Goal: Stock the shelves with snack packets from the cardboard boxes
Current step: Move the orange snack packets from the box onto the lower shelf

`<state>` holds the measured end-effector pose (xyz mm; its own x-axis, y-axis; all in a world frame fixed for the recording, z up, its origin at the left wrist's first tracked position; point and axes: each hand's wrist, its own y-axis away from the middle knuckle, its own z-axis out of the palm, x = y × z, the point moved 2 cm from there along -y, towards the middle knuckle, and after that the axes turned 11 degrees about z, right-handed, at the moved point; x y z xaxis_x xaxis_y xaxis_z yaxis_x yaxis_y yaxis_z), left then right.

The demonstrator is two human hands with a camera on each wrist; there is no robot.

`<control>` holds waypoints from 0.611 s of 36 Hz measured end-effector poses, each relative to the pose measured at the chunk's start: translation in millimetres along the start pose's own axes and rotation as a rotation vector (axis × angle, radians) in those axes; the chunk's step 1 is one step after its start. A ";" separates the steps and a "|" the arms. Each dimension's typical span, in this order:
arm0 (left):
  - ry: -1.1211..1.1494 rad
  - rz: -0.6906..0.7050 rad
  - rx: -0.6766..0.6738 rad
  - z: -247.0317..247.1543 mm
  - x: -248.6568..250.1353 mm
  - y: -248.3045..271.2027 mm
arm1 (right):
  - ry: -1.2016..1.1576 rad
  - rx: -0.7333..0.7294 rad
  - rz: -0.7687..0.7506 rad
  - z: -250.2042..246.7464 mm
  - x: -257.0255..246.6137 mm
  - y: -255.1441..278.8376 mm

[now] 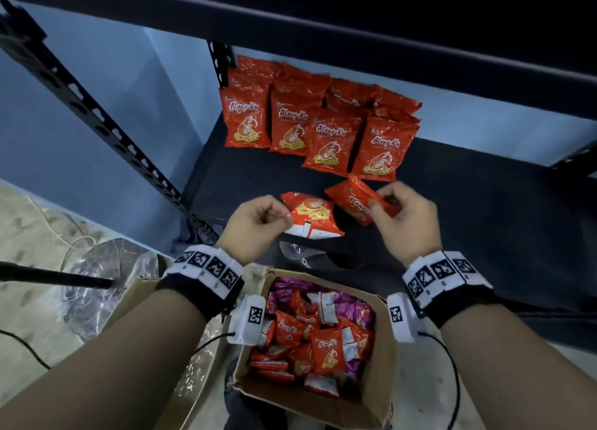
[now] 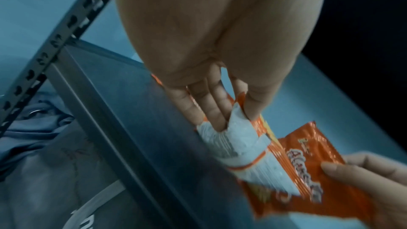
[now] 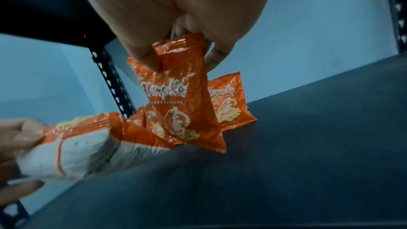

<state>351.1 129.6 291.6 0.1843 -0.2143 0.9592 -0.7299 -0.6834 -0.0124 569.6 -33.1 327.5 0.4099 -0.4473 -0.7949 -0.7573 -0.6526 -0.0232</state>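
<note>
Over the dark shelf [image 1: 468,187], my left hand [image 1: 255,226] and right hand [image 1: 403,219] each pinched a red snack packet [image 1: 311,215].

A stockroom or the back of a small shop, by the look of it. A black slotted-angle metal rack [image 1: 97,119] stands against a plain blue wall [image 1: 106,84], its dark shelf [image 1: 468,190] carrying rows of identical red snack packets [image 1: 323,129]. On the worn floor [image 1: 29,236] below sit an open cardboard box [image 1: 384,365] packed with more packets and crumpled clear plastic wrap [image 1: 97,284].
</note>
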 end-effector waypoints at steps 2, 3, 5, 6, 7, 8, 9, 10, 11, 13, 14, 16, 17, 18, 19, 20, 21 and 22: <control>-0.046 -0.002 -0.005 5.1 -12.0 -6.6 | 0.095 0.039 -0.058 2.0 9.3 -2.8; -0.072 -0.015 -0.004 7.8 -19.3 -8.9 | 0.143 0.053 -0.080 4.9 16.3 -3.2; -0.113 -0.047 -0.005 13.4 -31.9 -11.4 | 0.231 0.055 -0.127 13.0 31.2 -0.9; -0.132 -0.056 -0.006 16.6 -37.0 -11.9 | 0.267 0.041 -0.140 17.0 38.2 1.1; -0.151 -0.060 -0.004 19.1 -40.6 -11.9 | 0.294 0.023 -0.141 20.8 44.6 3.3; -0.169 -0.060 0.001 20.7 -43.8 -11.8 | 0.312 0.004 -0.131 24.0 51.0 5.4; -0.186 -0.057 0.009 21.5 -46.1 -11.2 | 0.323 -0.014 -0.112 26.8 57.7 7.8; -0.202 -0.056 0.017 21.9 -48.6 -10.9 | 0.332 -0.031 -0.092 29.3 63.5 10.2; -0.217 -0.058 0.018 21.8 -50.0 -10.6 | 0.344 -0.049 -0.071 31.5 68.5 12.7; -0.244 -0.066 0.000 21.0 -51.7 -9.7 | 0.373 -0.089 -0.042 34.6 75.8 17.8; -0.261 -0.067 -0.010 20.8 -51.5 -8.8 | 0.383 -0.111 -0.028 35.4 78.1 20.3; -0.296 -0.056 -0.021 21.1 -48.4 -9.0 | 0.382 -0.133 -0.004 35.7 80.0 24.4; -0.310 -0.033 -0.017 21.5 -44.4 -11.0 | 0.373 -0.121 -0.009 35.9 79.3 24.4; -0.332 0.004 -0.014 22.9 -39.9 -14.2 | 0.361 -0.095 -0.020 36.2 77.9 23.1; -0.366 0.050 -0.013 24.8 -34.6 -18.3 | 0.352 -0.065 -0.031 37.3 76.1 20.1; -0.407 0.097 -0.016 27.8 -29.8 -23.4 | 0.346 -0.034 -0.038 39.3 74.2 15.7; -0.453 0.143 -0.022 32.1 -24.7 -29.0 | 0.342 -0.009 -0.038 42.1 72.5 10.4; -0.498 0.188 -0.030 37.7 -20.2 -35.4 | 0.341 0.005 -0.035 45.8 71.0 4.2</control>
<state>398.0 131.8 262.0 0.3336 -0.6418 0.6906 -0.7974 -0.5828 -0.1564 572.2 -39.6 243.1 0.5814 -0.6041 -0.5450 -0.7420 -0.6685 -0.0504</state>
